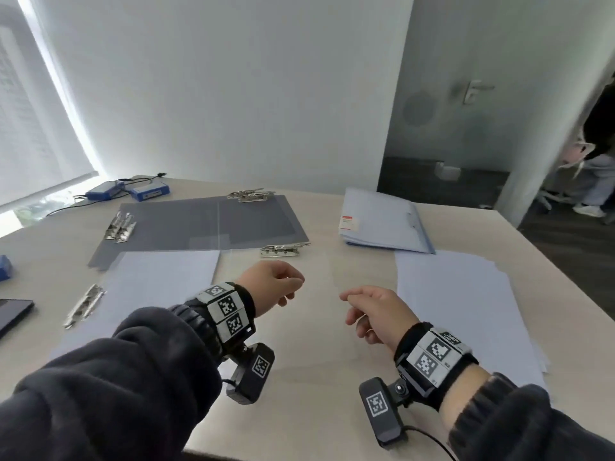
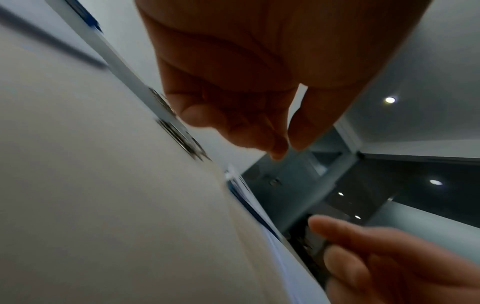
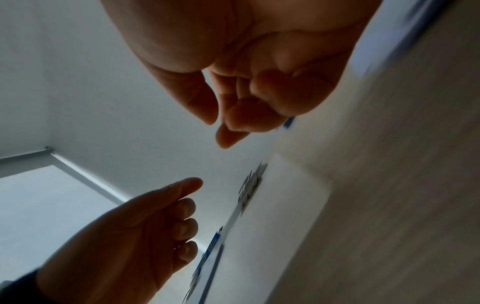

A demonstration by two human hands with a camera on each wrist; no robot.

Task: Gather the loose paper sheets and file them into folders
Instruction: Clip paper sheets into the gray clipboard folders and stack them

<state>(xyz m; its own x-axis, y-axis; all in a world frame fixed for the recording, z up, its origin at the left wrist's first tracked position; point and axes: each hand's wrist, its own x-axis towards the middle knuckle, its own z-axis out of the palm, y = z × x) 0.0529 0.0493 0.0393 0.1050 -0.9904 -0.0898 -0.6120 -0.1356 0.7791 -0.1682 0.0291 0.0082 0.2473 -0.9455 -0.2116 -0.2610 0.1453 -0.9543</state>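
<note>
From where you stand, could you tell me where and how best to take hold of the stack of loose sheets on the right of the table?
Probably take the stack of loose sheets by its near-left edge with the right hand, which hovers empty beside it. The sheets lie flat and fanned, so slide fingers under that edge and pinch rather than grab from above.

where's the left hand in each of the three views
Head: left hand sits just left of centre, above the table, fingers loosely curled, holding nothing.
Left wrist: it fills the top centre, fingertips pointing down.
Right wrist: it enters from the lower left, fingers reaching toward the middle.
Shared landmark: the right hand, opposite it in all three views.
</note>
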